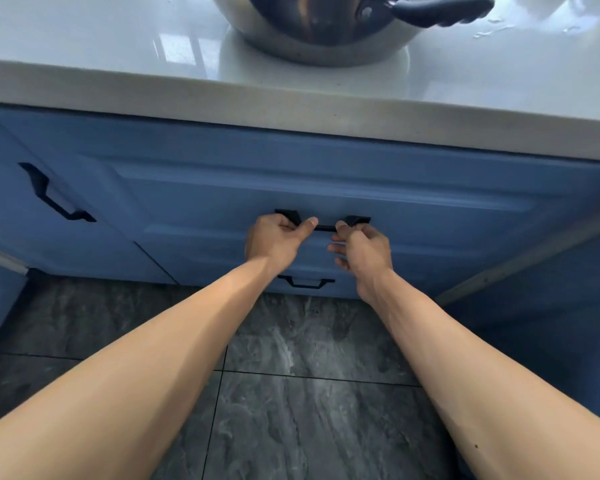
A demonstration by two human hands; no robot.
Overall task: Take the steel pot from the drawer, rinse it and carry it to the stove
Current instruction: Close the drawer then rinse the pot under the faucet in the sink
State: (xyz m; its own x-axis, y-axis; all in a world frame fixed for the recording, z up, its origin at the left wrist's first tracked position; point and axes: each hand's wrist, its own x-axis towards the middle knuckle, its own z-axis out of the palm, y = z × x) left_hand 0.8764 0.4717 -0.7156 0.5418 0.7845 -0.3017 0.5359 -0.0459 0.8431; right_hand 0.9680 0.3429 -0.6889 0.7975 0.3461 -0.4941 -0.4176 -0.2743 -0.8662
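Head view: steel pot (321, 27) sits on the pale countertop (125, 39), right at the top edge of frame, its dark handle (440, 10) pointing right. Only the lower body shows; inside not visible, so can't say wet or dry. Some water droplets on the counter to its right.

Below it, the blue drawer (326, 188) front looks flush with the cabinet, i.e. shut or nearly so. Both hands are on its black pull handle (323, 227): left hand (274, 239) curled round the left end, thumb on top; right hand (361, 245) pinching the right end, lower fingers hanging loose off the bar. Neither hand holds the pot. A second, smaller drawer pull (305, 282) is just under the wrists; another cabinet handle (54, 194) is off to the left. Grey tile floor (309, 393) underneath.

My read: pot is out, drawer being closed; rinse and carry not done.

Risks from here:
- Pot is close to the counter's front edge. Slamming the drawer could jolt the cabinet and shift it.
- Wet counter plus polished steel: slippery when picked up.
- Right hand's grip is partial; fingers may get nipped if the drawer is pushed home fast.
- Standing up under the counter overhang, head could hit it.
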